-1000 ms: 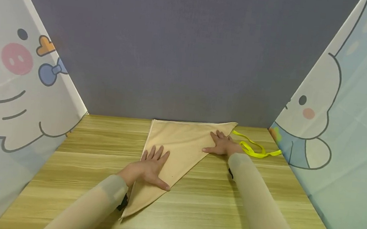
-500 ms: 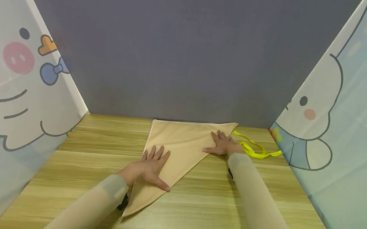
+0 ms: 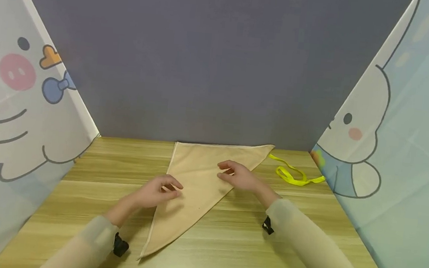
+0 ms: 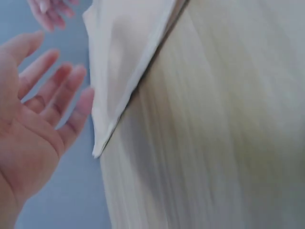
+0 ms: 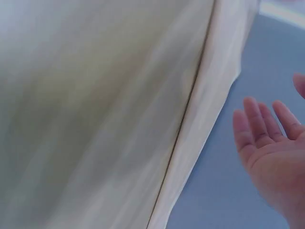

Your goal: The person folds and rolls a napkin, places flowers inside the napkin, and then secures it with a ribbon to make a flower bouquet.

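Left hand (image 3: 156,191): raised a little above the left edge of the cloth, fingers loosely bent, thumb and forefinger apart; it holds nothing. Half a second ago it lay flat on the cloth with its fingers spread.
Right hand (image 3: 239,177): lifted over the middle of the slanting edge, fingers relaxed and slightly curved, nothing between them. Earlier it was pressed flat nearer the far right tip; now it is closer to the left hand.
Tan cloth (image 3: 196,162): a triangle lying flat on the desk (image 3: 245,253), one side along the back wall (image 3: 213,65), one corner pointing toward the person, another reaching to the right. It has kept its place; more of its surface now shows, and the shadows of both hands fall on it.
Yellow ribbon (image 3: 296,182): in a loose loop on the desk just beside the right tip of the cloth, unchanged; whether it is joined to the cloth, I cannot tell. The right hand, near it before, is now well apart from it.
Sleeves: both pale, the left one (image 3: 85,244) and the right one (image 3: 316,243) drawn back toward the person.
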{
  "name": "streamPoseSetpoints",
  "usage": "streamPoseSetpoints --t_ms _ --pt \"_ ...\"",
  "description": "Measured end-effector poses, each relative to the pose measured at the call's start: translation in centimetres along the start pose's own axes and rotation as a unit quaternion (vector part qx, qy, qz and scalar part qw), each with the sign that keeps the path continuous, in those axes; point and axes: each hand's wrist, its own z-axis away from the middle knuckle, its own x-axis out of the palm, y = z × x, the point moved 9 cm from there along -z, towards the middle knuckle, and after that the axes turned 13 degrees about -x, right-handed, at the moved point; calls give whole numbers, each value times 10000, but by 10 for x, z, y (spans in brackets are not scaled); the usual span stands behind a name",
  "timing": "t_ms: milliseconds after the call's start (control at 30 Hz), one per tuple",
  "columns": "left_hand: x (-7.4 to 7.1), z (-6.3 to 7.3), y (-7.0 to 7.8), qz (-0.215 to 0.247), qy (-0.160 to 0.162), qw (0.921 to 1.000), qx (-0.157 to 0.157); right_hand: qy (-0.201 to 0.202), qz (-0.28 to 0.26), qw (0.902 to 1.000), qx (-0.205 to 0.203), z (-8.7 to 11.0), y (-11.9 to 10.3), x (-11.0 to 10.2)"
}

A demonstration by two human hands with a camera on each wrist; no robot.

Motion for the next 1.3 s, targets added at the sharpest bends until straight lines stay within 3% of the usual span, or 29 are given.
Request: streamPoseSetpoints --t_ms 167,267,500,700,1100,1233,1300 --pt "-7 23 -12 183 -378 9991 -41 -119 -887 9954 -331 16 -38 42" --pt "-6 37 -20 314 -755 9966 -45 -386 -1294 9904 -309 25 -51 70" --pt "6 62 -32 799 -1845 9794 -196 -988 -1927 9762 -114 32 -77 132" --pt "17 70 -36 947 -2302 9681 -282 -1485 -2299 9617 146 33 -94 170" --pt "22 72 -44 1160 -2595 9579 -396 -1944 -2023 9598 -8 28 -102 204" --pt "22 72 -46 1225 -2610 9566 -416 -2002 -1527 9677 -112 27 -102 210" --pt "21 71 -48 1282 -2614 9557 -433 -2034 -990 9738 -246 26 -104 210"
